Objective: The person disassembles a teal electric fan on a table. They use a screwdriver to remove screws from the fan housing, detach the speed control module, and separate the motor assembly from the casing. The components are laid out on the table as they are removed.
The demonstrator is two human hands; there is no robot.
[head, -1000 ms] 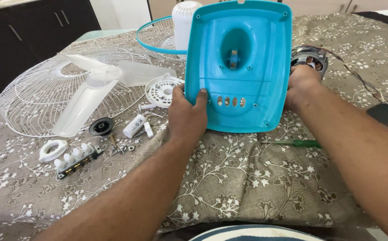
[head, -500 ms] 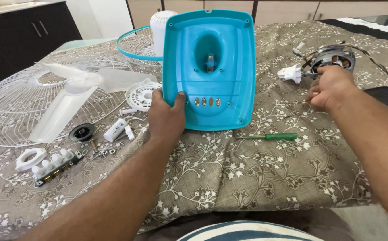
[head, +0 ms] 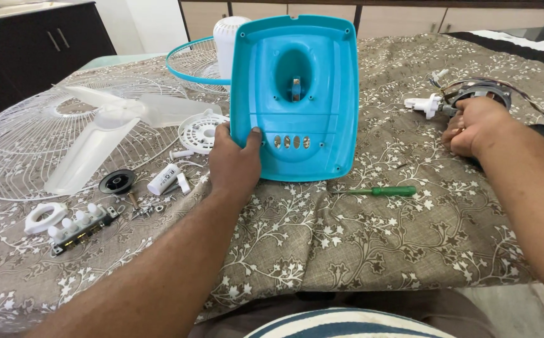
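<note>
My left hand [head: 234, 164] grips the lower left edge of a turquoise plastic fan base shell [head: 297, 100], held upright on the table with its hollow inside facing me. My right hand [head: 475, 125] is closed around a metal fan motor [head: 488, 94] with loose wires, resting on the cloth at the right. A white plastic part [head: 425, 104] sticks out from the motor's left side. A green-handled screwdriver [head: 381, 191] lies on the cloth between my arms.
A white wire fan guard [head: 15, 141] and a clear fan blade [head: 106, 125] lie at the left. Near them are a switch block [head: 78, 226], a white ring [head: 43, 217], a black cap [head: 116, 182], a white capacitor [head: 162, 179], screws. A second turquoise-rimmed guard [head: 193, 62] sits behind.
My right hand has left the shell's right edge, moved right and taken hold of the motor, now lower toward the cloth. The left hand keeps holding the shell upright.
</note>
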